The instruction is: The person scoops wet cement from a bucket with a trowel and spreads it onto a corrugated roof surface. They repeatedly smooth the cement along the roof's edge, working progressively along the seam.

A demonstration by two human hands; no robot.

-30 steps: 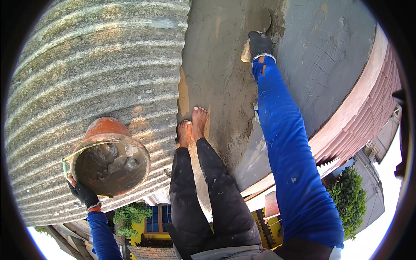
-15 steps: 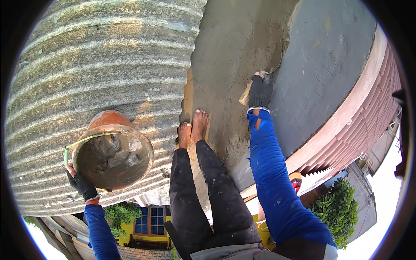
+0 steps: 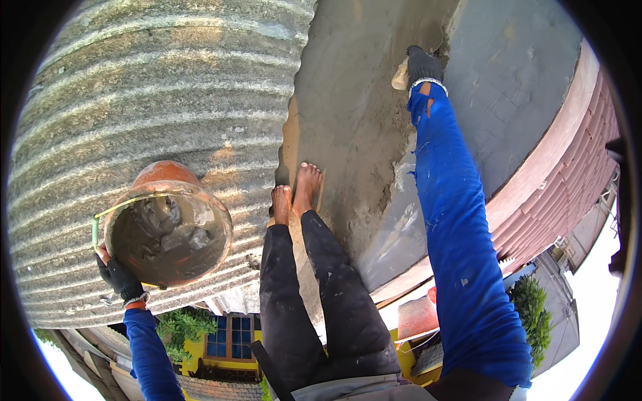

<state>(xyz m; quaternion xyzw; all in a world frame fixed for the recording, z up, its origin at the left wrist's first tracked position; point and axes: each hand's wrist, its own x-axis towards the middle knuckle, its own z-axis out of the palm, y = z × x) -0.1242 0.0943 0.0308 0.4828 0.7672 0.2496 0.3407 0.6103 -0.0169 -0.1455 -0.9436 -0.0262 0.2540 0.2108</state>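
The trowel [image 3: 400, 75] is far up the wet strip [image 3: 348, 113], close to the seam with the grey slab [image 3: 511, 87]; only its pale handle shows clearly, the blade being mostly hidden. Half a second ago it was well nearer the feet, so the right hand [image 3: 425, 65] has pushed out again, back to about the reach it had a second ago. The right fingers are closed round the handle. The shift looks to me like a back-and-forth pass along the seam, not a trip for more mortar. It also leaves a rough, crumbly stretch of the strip in plain sight beside the sleeve [image 3: 455, 194] (that part seems less smooth than the rest).

Farther out, the bare feet [image 3: 307, 187] have kept their place by the roof's wavy border. On the corrugated roof [image 3: 167, 107] sits the orange bucket [image 3: 164, 172], with plenty of mortar [image 3: 160, 257] inside. The left hand [image 3: 122, 277] stays at its rim, by the green grip [image 3: 95, 230]; whether those fingers pinch or merely rest, I cannot tell.
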